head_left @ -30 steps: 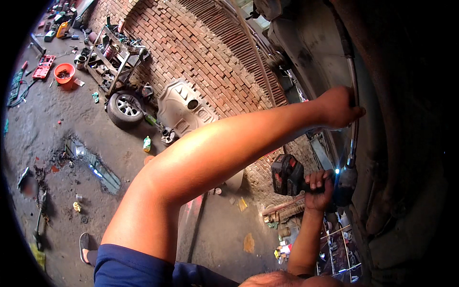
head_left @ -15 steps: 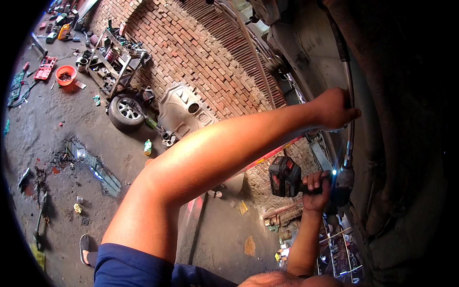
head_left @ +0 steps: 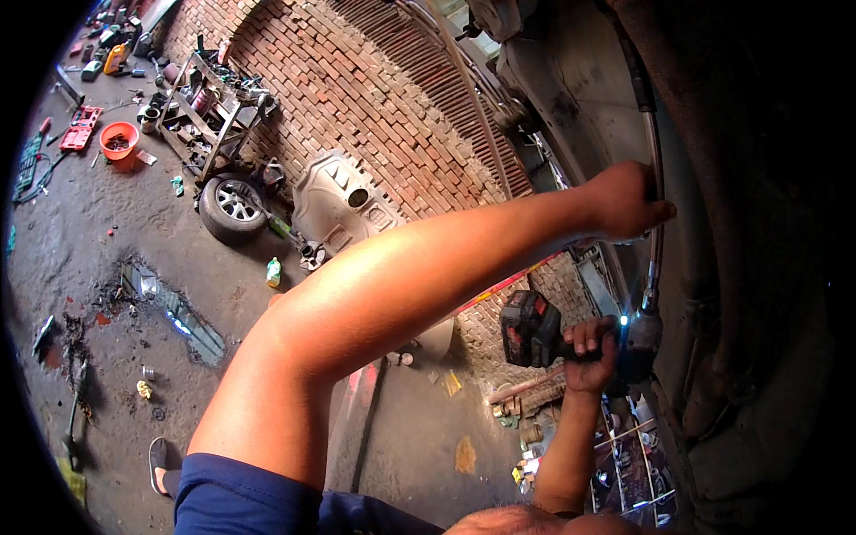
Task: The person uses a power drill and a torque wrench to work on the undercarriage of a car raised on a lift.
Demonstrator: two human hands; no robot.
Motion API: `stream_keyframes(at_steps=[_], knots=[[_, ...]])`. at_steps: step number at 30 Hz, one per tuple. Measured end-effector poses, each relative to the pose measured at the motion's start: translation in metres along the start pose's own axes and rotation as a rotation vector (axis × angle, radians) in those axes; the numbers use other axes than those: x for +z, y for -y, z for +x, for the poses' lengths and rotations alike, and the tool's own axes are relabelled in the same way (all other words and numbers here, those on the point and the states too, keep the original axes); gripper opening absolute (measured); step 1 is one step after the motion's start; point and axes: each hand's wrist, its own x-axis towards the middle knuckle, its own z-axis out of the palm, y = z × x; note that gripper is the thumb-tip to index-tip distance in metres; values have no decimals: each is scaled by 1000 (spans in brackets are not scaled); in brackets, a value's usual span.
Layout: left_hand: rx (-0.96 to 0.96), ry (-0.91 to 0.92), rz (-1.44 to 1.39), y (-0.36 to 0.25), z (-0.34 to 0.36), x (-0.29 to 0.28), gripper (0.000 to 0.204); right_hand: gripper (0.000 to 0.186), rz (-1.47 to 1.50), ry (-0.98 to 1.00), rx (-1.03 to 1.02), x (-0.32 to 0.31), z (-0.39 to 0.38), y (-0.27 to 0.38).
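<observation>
Hands well apart, both loaded: left hand (head_left: pixel 637 201) closed round a long metal shaft (head_left: pixel 657 254) at 2-3 o'clock, right hand (head_left: pixel 594 354) wrapped on the grip of a cordless power tool (head_left: pixel 532 330) at 4 o'clock. Shaft's lower end meets the tool head; work light (head_left: pixel 623 320) lit. Can't read trigger or spin.

Step, my read: driving through the shaft, left guiding, right powering. Next move calls for tool and shaft held in one line, left grip loose enough to let it turn. Upper end runs off toward 1 o'clock; what it seats on isn't visible.

Edges: dark underside panel (head_left: pixel 571 98) at 1-2 o'clock, rusty pipe (head_left: pixel 700 134) along the shaft's 3 o'clock side, so little slack that way. Open room is toward 9 o'clock, battery side. Left forearm (head_left: pixel 499 245) crosses above the battery; depth gap unclear. Brick wall (head_left: pixel 357 89) sits behind at 11-12.
</observation>
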Motion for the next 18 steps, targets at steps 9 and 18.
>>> stream_keyframes(at_steps=[9,18], knots=[[9,-30,38,0,0,-1,36,20,36,28,13,0,1,-1],[-3,-17,19,-1,-5,0,36,21,-21,19,6,0,-4,-1]])
